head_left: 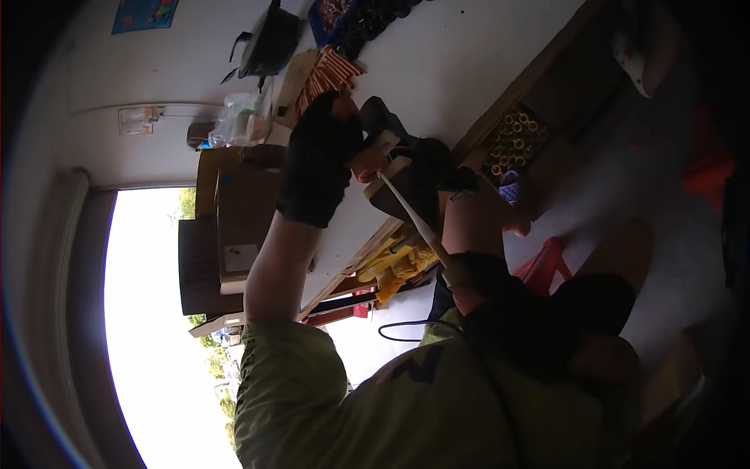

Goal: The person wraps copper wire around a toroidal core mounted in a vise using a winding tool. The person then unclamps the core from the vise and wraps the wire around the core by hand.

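Note:
The view lies sideways. My left hand (319, 160), in a black glove with bare fingertips, is closed in front of a dark workpiece (406, 184) with a small pale piece on it. What those fingers hold is partly hidden. In my black-gloved right hand (476, 285) is a long, pale, tapered stick (414, 215). Its thin end reaches the left fingertips, touching or nearly touching there. Beyond the left hand, a fan of reddish-brown sticks (328, 76) lies on the white table (414, 62).
Cardboard boxes (238, 211), a black pot (269, 43) and a blue tray (328, 19) stand along the table. Yellow cloth (398, 270) shows by its edge. Gold-topped items (513, 141) sit below, near a patterned blue slipper (509, 187). A black cord (398, 324) loops near my shirt.

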